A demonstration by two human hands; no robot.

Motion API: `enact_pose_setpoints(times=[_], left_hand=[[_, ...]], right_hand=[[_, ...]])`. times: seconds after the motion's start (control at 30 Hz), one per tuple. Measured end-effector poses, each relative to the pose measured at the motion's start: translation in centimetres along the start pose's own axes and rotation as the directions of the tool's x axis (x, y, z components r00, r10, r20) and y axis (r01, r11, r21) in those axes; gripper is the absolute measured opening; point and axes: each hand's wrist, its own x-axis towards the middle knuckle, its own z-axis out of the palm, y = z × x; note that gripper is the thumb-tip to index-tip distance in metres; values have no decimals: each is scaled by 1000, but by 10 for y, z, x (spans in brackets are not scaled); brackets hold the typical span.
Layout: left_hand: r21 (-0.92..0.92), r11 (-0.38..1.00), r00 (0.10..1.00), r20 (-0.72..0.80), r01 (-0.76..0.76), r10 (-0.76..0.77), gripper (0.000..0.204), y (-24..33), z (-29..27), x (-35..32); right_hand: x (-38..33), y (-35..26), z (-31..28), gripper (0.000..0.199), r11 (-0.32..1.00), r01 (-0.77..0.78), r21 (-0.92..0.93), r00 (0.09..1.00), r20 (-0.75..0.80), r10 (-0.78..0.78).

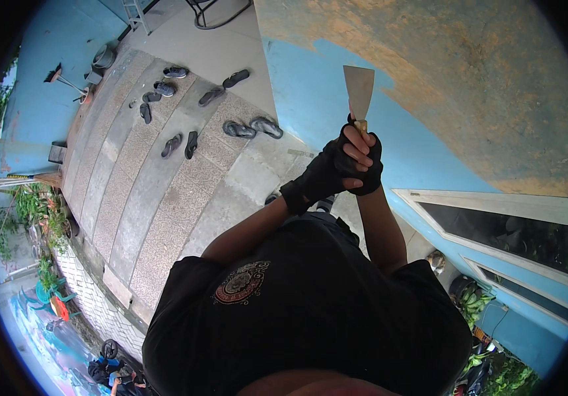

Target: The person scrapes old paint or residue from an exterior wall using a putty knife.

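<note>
A putty knife [359, 89] with a wide flat metal blade points up and away from me, beside the wall. Its handle disappears into my clasped hands, and only a bit shows just below the blade. My left hand [327, 166] and my right hand [372, 165] both wear black fingerless gloves and are closed together around it. Overlapping fingers hide which hand grips the handle more directly. Beyond the blade is a light blue wall [310, 86] with a large bare, brownish patch [482, 86]. A gap shows between my hands and the wall.
Several sandals and shoes [211, 96] lie scattered on the striped paved floor [172, 178] to the left. White-framed windows [495, 204] run along the wall at right. Potted plants [475, 300] stand at lower right, and a broom [66, 80] leans at far left.
</note>
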Motion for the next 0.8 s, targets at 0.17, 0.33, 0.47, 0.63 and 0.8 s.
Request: enact_pose_setpoints(times=[0.17, 0.33, 0.47, 0.63, 0.8], left_hand=[[-22, 1000, 998, -52, -21, 19, 37, -71, -34, -45], [77, 996, 996, -80, 55, -48, 35, -64, -46, -66], [169, 983, 992, -112, 69, -50, 33, 2, -41, -57], [12, 999, 999, -22, -35, 35, 32, 0, -41, -52], [17, 997, 997, -21, -76, 76, 27, 3, -21, -51]], right_hand=[[27, 51, -36, 60, 997, -27, 71, 967, 256, 8], [27, 81, -42, 64, 997, 74, 11, 959, 275, -74], [25, 90, -44, 68, 1000, 28, -1, 954, 297, -26], [22, 89, -54, 73, 995, -65, -81, 898, 430, 93], [11, 77, -43, 75, 979, -46, -198, 839, 525, 145]])
